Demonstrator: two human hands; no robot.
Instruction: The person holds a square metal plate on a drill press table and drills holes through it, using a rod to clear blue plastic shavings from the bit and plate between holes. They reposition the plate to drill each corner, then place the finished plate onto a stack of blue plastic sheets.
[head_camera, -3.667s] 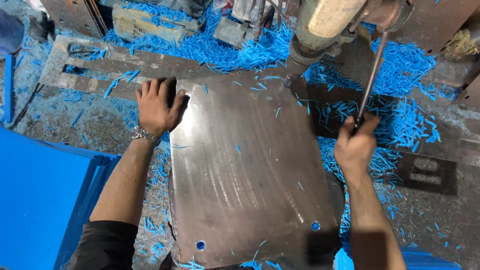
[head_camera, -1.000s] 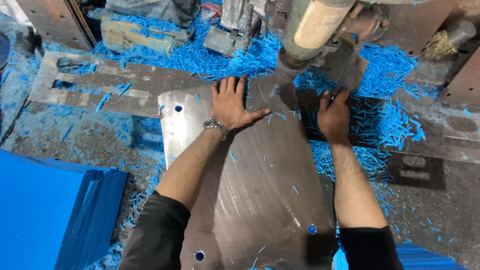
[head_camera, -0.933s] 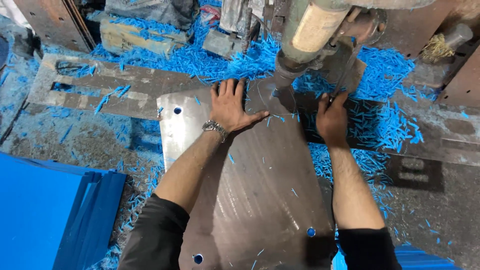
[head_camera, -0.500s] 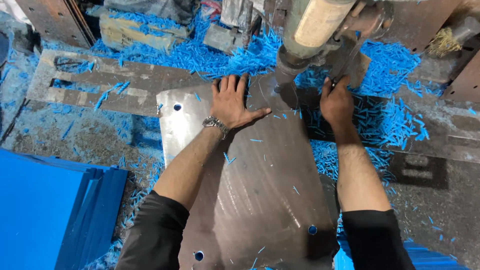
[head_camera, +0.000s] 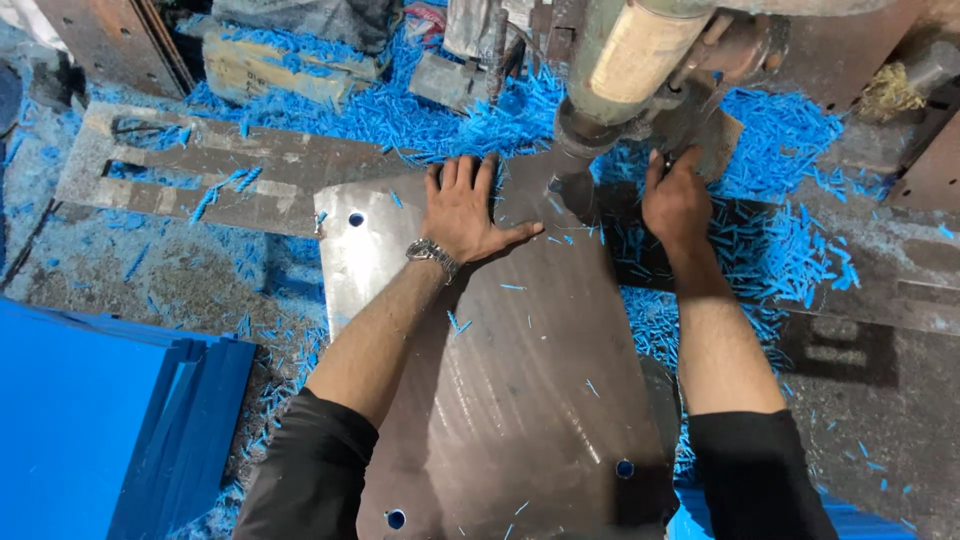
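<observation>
Head view looks straight down on a big grey metal plate (head_camera: 500, 380) lying flat on the worktop (head_camera: 880, 330), its far edge tucked under the machine head (head_camera: 640, 60); left hand (head_camera: 468, 212) is spread flat on the plate near that edge, fingers released and splayed — looks like it's pressing down so the plate sits flat and doesn't slide; right hand (head_camera: 678, 200) is up beside the machine, fingers curled at a dark metal part under it (head_camera: 700, 120), though I can't tell how firmly they grip; blue plastic shavings (head_camera: 780, 240) are heaped all round the machine and scattered on the plate — that's the clutter in the way; stack of blue sheets (head_camera: 90, 430) sits off to the left, well apart.
</observation>
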